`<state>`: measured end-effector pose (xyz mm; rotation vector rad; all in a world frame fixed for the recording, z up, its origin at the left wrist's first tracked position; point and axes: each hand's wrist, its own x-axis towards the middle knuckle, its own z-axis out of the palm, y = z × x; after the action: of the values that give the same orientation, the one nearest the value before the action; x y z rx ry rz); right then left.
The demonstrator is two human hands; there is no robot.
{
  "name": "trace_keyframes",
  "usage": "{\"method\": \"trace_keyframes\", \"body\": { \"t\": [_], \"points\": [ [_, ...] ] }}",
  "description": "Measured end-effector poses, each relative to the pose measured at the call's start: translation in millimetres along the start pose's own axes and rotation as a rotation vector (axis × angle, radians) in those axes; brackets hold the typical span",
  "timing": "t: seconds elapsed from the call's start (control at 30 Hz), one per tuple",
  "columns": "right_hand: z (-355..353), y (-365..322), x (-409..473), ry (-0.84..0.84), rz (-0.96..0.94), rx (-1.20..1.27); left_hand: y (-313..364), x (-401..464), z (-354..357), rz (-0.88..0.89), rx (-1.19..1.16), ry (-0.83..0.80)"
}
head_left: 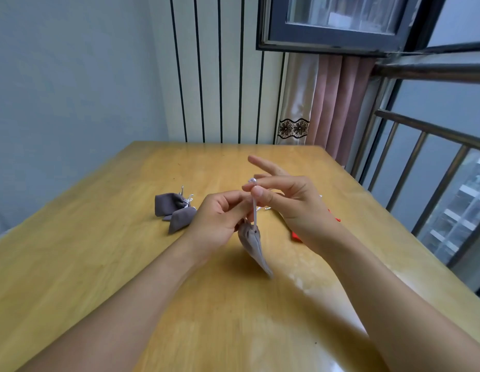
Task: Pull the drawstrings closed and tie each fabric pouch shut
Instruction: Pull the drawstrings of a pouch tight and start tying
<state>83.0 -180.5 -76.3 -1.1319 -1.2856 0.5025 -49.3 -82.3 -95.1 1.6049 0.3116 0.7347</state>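
grey pouch (253,247) hangs long-axis down under right hand (289,200) pinching its drawstring (254,210); left hand (220,220) pinches the neck.

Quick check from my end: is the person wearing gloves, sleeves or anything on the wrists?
No gloves: both the left hand and right hand are bare, with short, unpainted nails. No sleeves show on either forearm up to the frame edge. No watch or ring is visible. Something red shows beside the right wrist, but I cannot tell whether it is worn.
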Motion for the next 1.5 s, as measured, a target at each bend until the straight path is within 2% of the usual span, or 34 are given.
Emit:
{"method": "trace_keyframes", "body": {
  "t": [0.23,0.43,0.53,0.73,0.97,1.2,1.33,1.5],
  "points": [
    [1,7,0,0.118,0.135,-0.055,1,0,-3,-0.057,-0.102,-0.138],
    [-2,8,2,0.140,0.200,-0.046,-7,4,0,-0.001,0.044,0.063],
    [-5,7,2,0.189,0.256,0.081,-9,7,-3,0.012,0.057,0.159],
    [-2,2,1,0.172,0.356,0.259,-5,8,-6,-0.063,-0.157,0.292],
    [3,0,-1,0.055,0.405,0.202,-5,8,-11,-0.110,-0.282,0.218],
    [6,1,-3,-0.094,0.400,0.003,0,4,-13,-0.069,-0.237,0.085],
    [2,3,-4,-0.064,0.408,-0.061,2,3,-18,-0.032,-0.104,0.021],
    [2,10,-2,0.003,0.442,-0.035,4,7,-19,0.061,0.123,0.089]
  ]
}}
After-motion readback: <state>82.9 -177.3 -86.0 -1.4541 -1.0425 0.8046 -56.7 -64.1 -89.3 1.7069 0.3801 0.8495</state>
